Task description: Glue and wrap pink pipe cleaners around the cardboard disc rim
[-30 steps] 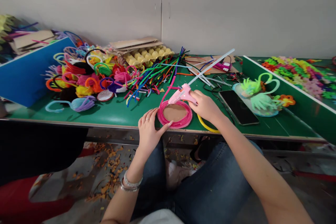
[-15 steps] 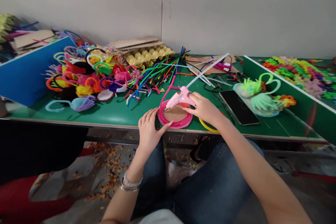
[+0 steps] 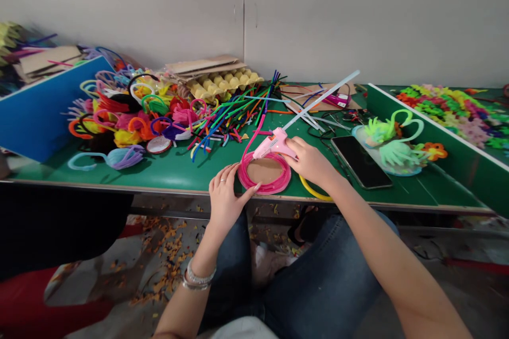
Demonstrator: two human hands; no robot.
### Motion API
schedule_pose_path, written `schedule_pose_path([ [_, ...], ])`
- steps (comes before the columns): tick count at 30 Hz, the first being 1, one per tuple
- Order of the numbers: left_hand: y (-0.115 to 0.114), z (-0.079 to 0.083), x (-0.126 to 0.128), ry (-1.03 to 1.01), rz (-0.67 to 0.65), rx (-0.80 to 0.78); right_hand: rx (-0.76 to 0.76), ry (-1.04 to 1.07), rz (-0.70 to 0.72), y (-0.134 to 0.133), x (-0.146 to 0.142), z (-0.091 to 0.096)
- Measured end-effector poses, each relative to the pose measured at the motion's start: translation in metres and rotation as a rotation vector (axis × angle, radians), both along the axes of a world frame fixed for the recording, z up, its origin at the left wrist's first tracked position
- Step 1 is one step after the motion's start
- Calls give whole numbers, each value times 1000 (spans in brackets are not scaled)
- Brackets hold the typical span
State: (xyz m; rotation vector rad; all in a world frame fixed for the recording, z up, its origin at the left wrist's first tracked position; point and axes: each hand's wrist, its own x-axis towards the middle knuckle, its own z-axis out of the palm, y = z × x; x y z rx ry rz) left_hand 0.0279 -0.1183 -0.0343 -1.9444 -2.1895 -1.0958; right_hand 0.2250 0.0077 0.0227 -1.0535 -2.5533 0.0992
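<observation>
On the green table in front of me lies a round cardboard piece (image 3: 264, 170) with pink pipe cleaner (image 3: 274, 187) coiled round its rim. One loose length of the pipe cleaner runs upward from the coil's left side. My left hand (image 3: 226, 189) holds the coil's left edge, thumb on its near side and fingers at its far side. My right hand (image 3: 312, 163) is closed round the handle of a pink glue gun (image 3: 275, 142). A long translucent glue stick (image 3: 324, 98) sticks out of its back. The nozzle points down-left at the coil's upper left part.
A heap of fuzzy pipe-cleaner pieces (image 3: 131, 111) and loose pipe cleaners (image 3: 230, 116) lie left, before a yellow egg tray (image 3: 222, 83). To the right are a phone (image 3: 360, 161), finished green pieces (image 3: 401, 153) and a green divider (image 3: 433, 153). The table's front edge is close.
The glue gun's nozzle has shifted slightly up and right along the coil, and its glue stick now leans further right. My left hand stays at the coil's edge.
</observation>
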Motion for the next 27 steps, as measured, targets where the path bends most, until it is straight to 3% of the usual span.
schedule_pose_path([
  [22, -1, -3, 0, -23, -7, 3, 199, -177, -130, -3, -2, 2],
  [25, 0, 6, -2, -100, 35, 97, 223, -216, -154, -5, -3, 3],
  [27, 6, 24, -4, -131, 84, 217, 239, -232, -157, -6, -4, 4],
])
